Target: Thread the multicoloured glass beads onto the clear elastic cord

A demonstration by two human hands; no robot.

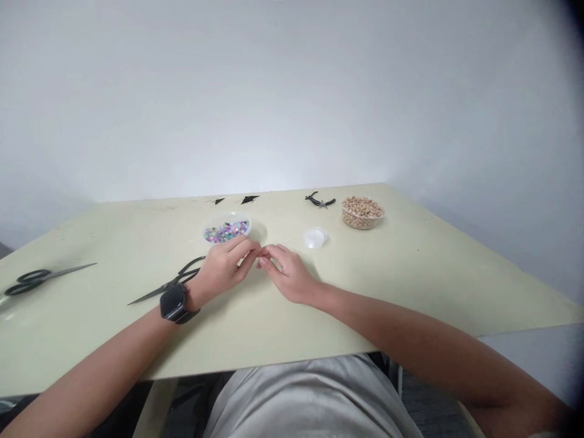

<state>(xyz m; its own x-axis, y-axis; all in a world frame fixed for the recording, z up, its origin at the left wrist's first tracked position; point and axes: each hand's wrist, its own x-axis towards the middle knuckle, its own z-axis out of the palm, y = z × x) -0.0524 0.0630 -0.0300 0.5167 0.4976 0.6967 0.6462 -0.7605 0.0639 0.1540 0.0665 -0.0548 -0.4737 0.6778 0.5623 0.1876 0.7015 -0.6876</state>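
My left hand point(228, 263) and my right hand point(288, 274) meet fingertip to fingertip above the middle of the table. Both are closed in a pinch, and whatever lies between the fingers is too small to make out. Just behind my left hand stands a clear round bowl of coloured beads point(227, 231). A white spool of clear cord point(315, 238) lies behind my right hand, with a faint pale strand near it. Partly hidden under my left hand and wrist is a pair of black-handled scissors point(171, 283).
Another pair of scissors point(41, 278) lies at the left of the pale table point(410, 280). Toward the back are black-handled pliers point(320, 200) and a clear tub of light brown beads or nuts point(362, 212). Two dark patches point(249, 199) mark the far edge by the wall.
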